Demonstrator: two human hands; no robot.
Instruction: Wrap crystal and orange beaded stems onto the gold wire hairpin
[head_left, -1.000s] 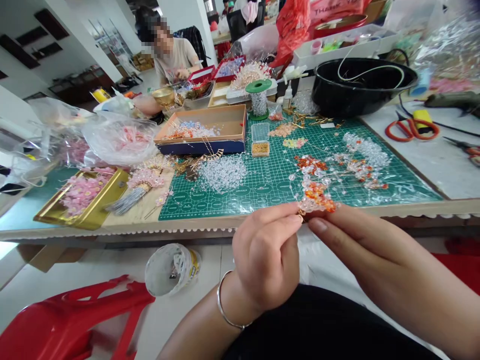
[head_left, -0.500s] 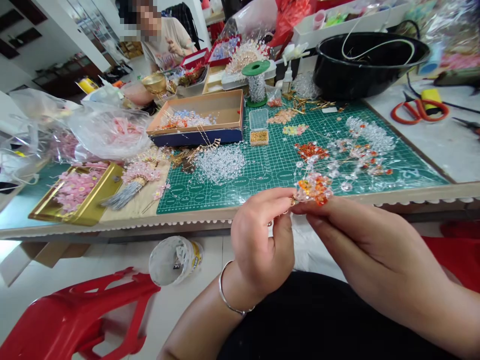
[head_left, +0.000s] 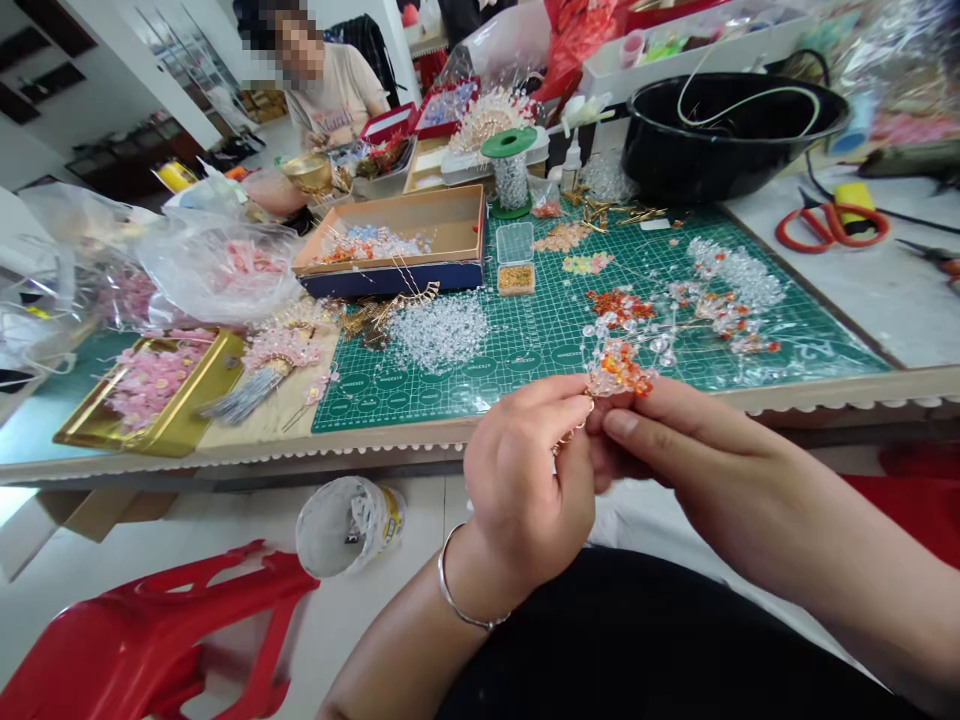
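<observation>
At your far left, a gold tin [head_left: 214,395] holds pink flowers [head_left: 154,385], and beside it a pink beaded fan [head_left: 281,345] lies on the table. Next comes a heap of loose clear beads [head_left: 442,330] on the green mat [head_left: 420,395]. Your left hand [head_left: 531,475] is curled nearly closed, thumb and forefinger pinching the gold-coloured edge of the beaded piece [head_left: 619,370], which you hold up just off the table's front edge. Orange and clear beads already sit bunched on it, so it looks partly made up, not finished; whether they are fastened, you can't tell. Your right hand [head_left: 705,440] meets its underside, fingers nearly straight and thumb drawn in; what it grips is hidden. Further right, beaded sprays [head_left: 727,325] lie on the mat, apparently unused, short of the scissors [head_left: 832,232].
</observation>
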